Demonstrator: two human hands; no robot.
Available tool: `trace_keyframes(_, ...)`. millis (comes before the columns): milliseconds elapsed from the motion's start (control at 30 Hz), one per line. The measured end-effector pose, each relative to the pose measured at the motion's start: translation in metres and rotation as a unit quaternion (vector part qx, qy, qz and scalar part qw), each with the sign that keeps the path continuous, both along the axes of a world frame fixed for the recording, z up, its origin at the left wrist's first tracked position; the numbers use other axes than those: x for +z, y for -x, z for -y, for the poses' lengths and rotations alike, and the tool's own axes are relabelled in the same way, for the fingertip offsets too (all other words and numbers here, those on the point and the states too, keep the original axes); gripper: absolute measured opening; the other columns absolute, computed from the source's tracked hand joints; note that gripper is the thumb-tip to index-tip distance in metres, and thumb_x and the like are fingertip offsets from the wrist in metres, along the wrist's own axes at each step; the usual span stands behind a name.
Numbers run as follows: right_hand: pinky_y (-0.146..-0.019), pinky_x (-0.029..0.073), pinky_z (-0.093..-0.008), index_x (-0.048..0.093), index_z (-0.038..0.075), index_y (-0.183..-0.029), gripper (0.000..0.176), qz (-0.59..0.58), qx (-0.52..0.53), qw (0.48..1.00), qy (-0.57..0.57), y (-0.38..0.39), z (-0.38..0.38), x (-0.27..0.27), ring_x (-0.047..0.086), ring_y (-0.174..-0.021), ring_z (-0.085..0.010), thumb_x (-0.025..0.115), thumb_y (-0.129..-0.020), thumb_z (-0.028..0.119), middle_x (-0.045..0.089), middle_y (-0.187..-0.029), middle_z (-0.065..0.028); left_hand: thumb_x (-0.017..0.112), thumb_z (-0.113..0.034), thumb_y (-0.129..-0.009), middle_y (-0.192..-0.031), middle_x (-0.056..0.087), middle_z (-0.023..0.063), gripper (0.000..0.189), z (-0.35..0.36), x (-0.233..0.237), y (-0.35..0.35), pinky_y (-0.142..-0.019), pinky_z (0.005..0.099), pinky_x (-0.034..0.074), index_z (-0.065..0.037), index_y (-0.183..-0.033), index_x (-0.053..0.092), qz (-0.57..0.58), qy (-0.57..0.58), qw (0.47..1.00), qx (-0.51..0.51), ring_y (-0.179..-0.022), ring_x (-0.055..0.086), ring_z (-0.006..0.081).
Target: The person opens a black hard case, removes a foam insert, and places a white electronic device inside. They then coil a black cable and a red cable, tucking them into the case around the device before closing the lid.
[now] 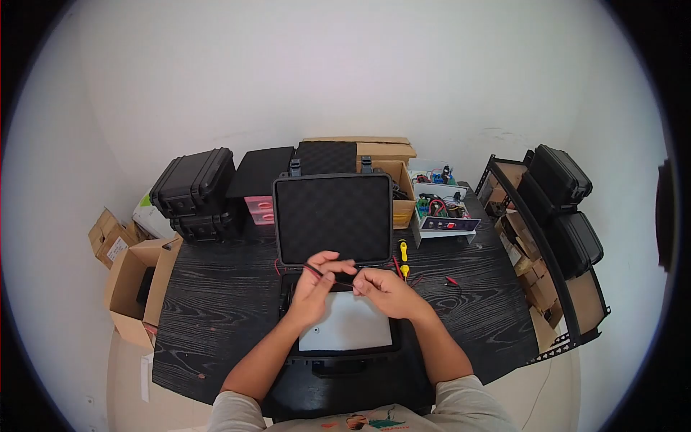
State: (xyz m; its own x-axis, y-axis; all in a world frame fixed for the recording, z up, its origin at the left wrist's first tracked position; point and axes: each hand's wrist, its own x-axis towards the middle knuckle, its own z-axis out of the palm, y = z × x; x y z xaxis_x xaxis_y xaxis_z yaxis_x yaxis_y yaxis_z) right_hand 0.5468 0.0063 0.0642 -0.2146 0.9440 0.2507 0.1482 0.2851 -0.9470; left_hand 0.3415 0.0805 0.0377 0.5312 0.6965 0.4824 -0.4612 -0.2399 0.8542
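Note:
A black hard case stands open in front of me, its foam-lined lid (333,219) raised. A light grey panel (349,324) fills the lower half. Above that panel, my left hand (313,295) has a thin dark wire (314,271) between thumb and fingers, some of the fingers stretched out. The wire looks black with some red. Close by on the right, my right hand (386,293) is closed in a pinch on the wire's other stretch; its fingertips partly hide what they grip.
Right of the case lie a yellow-handled tool (404,250) and a red clip (452,281). Open electronics units (446,225) stand behind them. Stacked black cases (191,183) and a carton (129,295) are at left; a shelf rack (551,266) is at right.

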Motion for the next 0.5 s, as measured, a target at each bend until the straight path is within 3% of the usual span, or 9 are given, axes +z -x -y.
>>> trace_keyframes(100,-0.079,0.049,-0.0257,0.066,0.002,-0.109,0.019,-0.008,0.037,0.999,0.019,-0.003,0.004,0.005,0.055,-0.085,-0.0066,0.065,-0.109,0.021,0.064,-0.094,0.003,0.045,-0.002,-0.106,-0.131,0.066,0.0155,0.043,0.006,0.006,-0.003,-0.116,0.0395,0.042,0.0,-0.148,0.04,-0.077,-0.012,0.997,-0.007,-0.125,0.062,0.0232)
trace_keyframes(167,-0.077,0.05,-0.0263,0.067,0.0,-0.104,0.017,-0.038,0.023,0.999,0.02,0.002,0.009,0.014,0.059,-0.084,-0.0067,0.068,-0.106,0.016,0.066,-0.093,-0.0005,0.044,0.0,-0.103,-0.132,0.065,0.0149,0.043,0.007,0.007,-0.004,-0.111,0.0383,0.045,0.0,-0.146,0.044,-0.095,0.014,0.995,-0.018,-0.123,0.063,0.022)
trace_keyframes(200,-0.076,0.051,-0.0266,0.067,-0.001,-0.101,0.016,-0.052,0.017,0.998,0.021,0.005,0.011,0.019,0.06,-0.083,-0.0067,0.069,-0.105,0.014,0.068,-0.092,-0.0022,0.043,0.0,-0.104,-0.124,0.066,0.0139,0.038,0.007,0.007,-0.003,-0.106,0.0372,0.048,0.001,-0.142,0.047,-0.137,-0.005,0.99,-0.028,-0.115,0.064,0.0211)
trace_keyframes(267,-0.074,0.053,-0.0283,0.069,-0.001,-0.1,0.014,0.042,-0.019,0.997,-0.059,0.004,0.012,0.025,0.065,-0.081,-0.0106,0.072,-0.102,0.013,0.069,-0.092,-0.0048,0.042,-0.001,-0.105,-0.109,0.069,0.0119,0.03,0.006,0.006,0.0,-0.095,0.0349,0.053,0.004,-0.132,0.052,-0.222,-0.043,0.973,-0.048,-0.101,0.067,0.0192)
trace_keyframes(367,-0.072,0.054,-0.0305,0.073,-0.001,-0.098,0.012,0.144,-0.077,0.98,-0.117,0.005,0.016,0.035,0.068,-0.078,-0.0162,0.076,-0.096,0.011,0.07,-0.089,-0.0071,0.043,-0.005,-0.105,-0.089,0.071,0.0091,0.025,0.005,0.008,0.004,-0.086,0.0335,0.053,0.003,-0.12,0.061,-0.282,-0.108,0.94,-0.159,-0.085,0.068,0.0182)
trace_keyframes(467,-0.072,0.054,-0.0328,0.076,0.001,-0.099,0.012,0.166,-0.104,0.97,-0.141,0.002,0.015,0.036,0.069,-0.079,-0.0195,0.078,-0.094,0.011,0.069,-0.09,-0.0074,0.045,-0.011,-0.107,-0.073,0.067,0.0063,0.025,0.007,0.008,0.004,-0.084,0.0328,0.054,0.003,-0.112,0.065,-0.289,-0.007,0.922,-0.257,-0.076,0.067,0.0176)
trace_keyframes(500,-0.073,0.054,-0.0336,0.077,0.001,-0.099,0.011,0.164,-0.107,0.969,-0.15,0.0,0.014,0.035,0.069,-0.08,-0.0202,0.078,-0.095,0.012,0.069,-0.09,-0.0073,0.047,-0.012,-0.107,-0.074,0.068,0.0073,0.025,0.008,0.011,0.005,-0.089,0.0346,0.053,0.002,-0.109,0.066,-0.286,0.036,0.917,-0.275,-0.077,0.069,0.0194)
